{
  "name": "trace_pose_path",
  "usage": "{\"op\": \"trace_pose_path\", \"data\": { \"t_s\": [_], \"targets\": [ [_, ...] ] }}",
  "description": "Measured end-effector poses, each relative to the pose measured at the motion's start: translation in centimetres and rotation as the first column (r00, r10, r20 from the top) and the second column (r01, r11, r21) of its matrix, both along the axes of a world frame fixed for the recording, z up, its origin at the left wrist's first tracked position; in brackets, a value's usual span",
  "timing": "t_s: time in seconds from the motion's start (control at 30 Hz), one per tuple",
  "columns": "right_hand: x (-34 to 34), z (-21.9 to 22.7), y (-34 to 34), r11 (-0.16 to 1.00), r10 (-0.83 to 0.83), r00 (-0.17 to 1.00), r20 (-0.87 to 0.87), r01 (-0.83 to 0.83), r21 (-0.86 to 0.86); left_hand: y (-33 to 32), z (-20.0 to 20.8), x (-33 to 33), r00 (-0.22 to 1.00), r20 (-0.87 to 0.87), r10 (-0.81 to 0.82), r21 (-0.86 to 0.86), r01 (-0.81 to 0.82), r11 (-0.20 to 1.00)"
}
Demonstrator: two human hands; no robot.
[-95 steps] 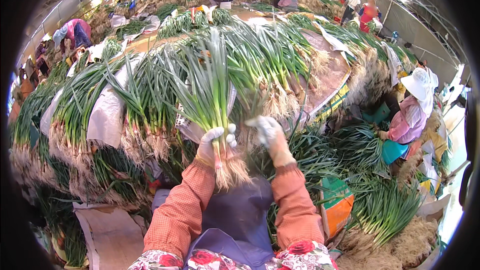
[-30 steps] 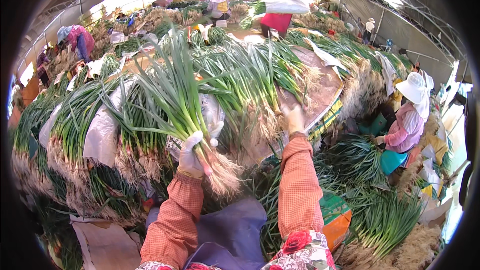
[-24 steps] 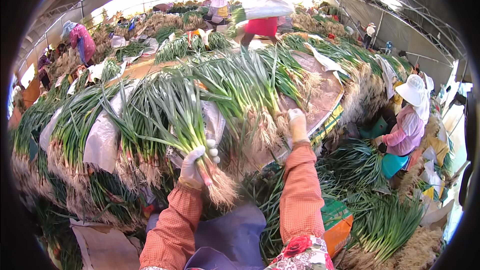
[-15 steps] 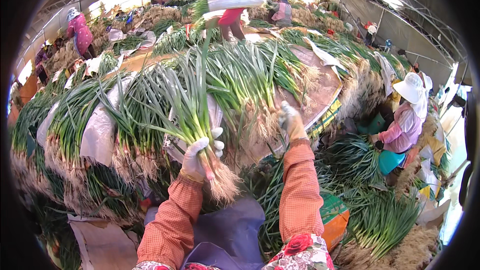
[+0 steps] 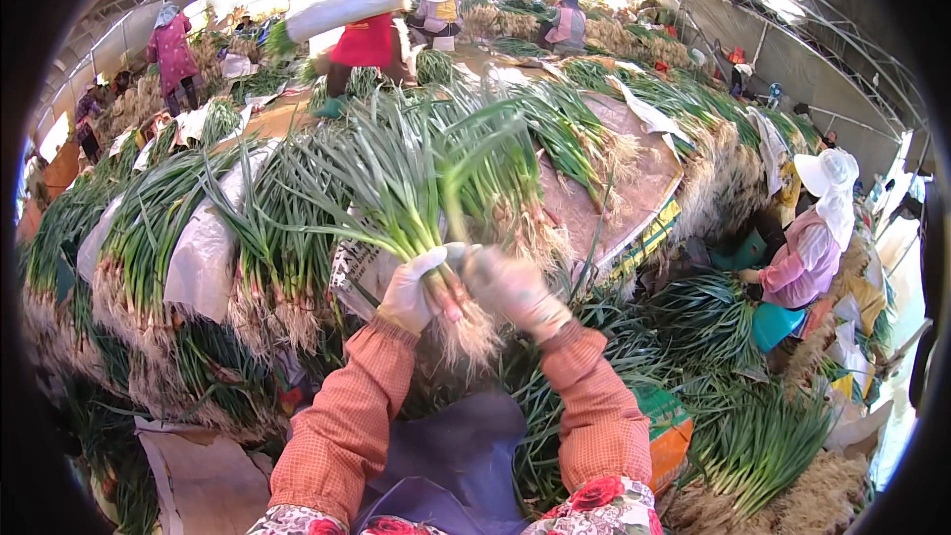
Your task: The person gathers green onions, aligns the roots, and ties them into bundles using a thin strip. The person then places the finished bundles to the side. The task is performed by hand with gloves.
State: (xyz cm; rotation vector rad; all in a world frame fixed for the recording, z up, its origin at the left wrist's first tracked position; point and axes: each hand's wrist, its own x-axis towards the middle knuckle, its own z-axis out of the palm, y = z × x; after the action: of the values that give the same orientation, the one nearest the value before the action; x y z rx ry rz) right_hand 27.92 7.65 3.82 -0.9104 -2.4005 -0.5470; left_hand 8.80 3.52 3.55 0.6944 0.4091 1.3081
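In front of my chest I hold a bunch of green onions [image 5: 421, 233] upright. My gloved left hand [image 5: 408, 292] is closed around its lower stalks, with pale roots hanging below. Right beside it, my gloved right hand [image 5: 515, 289] is smeared by motion. A blurred green onion stalk [image 5: 455, 200] rises from its fingers against the bunch, so this hand looks closed on it. Just beyond both hands lies a heap of green onions [image 5: 495, 173], roots toward me.
Bunches of green onions [image 5: 149, 248] line the left, with pale sheets [image 5: 203, 267] between. A brown sheet [image 5: 629, 188] covers part of the heap. More onions [image 5: 758, 426] lie low on the right. A person in a white hat [image 5: 807, 248] sits there; another carries a white bundle [image 5: 347, 8].
My right hand has come from the heap to the bunch, bringing a stalk. My left hand has shifted slightly right and up. The person with the white bundle has moved left.
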Motion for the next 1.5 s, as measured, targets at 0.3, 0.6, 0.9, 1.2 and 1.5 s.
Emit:
{"op": "trace_pose_path", "data": {
  "t_s": [0.3,0.6,0.9,1.2,1.5],
  "targets": [
    [5.8,1.9,7.5,0.912,-0.409,0.581,-0.704,0.292,-0.289,-0.8,-4.1,-0.8,0.868,0.489,-0.088,0.075,0.059,0.995],
    [4.0,2.6,6.5,0.814,-0.561,0.638,-0.528,0.311,-0.49,-3.2,-2.4,-1.3,0.978,0.196,0.075,0.051,-0.086,0.995],
    [0.1,-3.3,-2.7,0.181,-0.522,0.404,-0.751,-0.808,-0.56,-2.6,-6.0,-1.0,0.989,0.127,-0.077,-0.041,0.083,0.996],
    [-1.8,-2.4,-1.1,0.427,-0.224,0.401,-0.888,-0.779,-0.46,-3.7,-5.3,-1.6,0.992,0.12,-0.027,-0.086,0.037,0.996],
    [-3.5,-1.2,-0.7,0.909,0.208,0.931,-0.3,-0.297,-0.292,-4.1,-6.2,-2.3,0.984,0.117,-0.132,-0.016,0.135,0.991]
  ]
}}
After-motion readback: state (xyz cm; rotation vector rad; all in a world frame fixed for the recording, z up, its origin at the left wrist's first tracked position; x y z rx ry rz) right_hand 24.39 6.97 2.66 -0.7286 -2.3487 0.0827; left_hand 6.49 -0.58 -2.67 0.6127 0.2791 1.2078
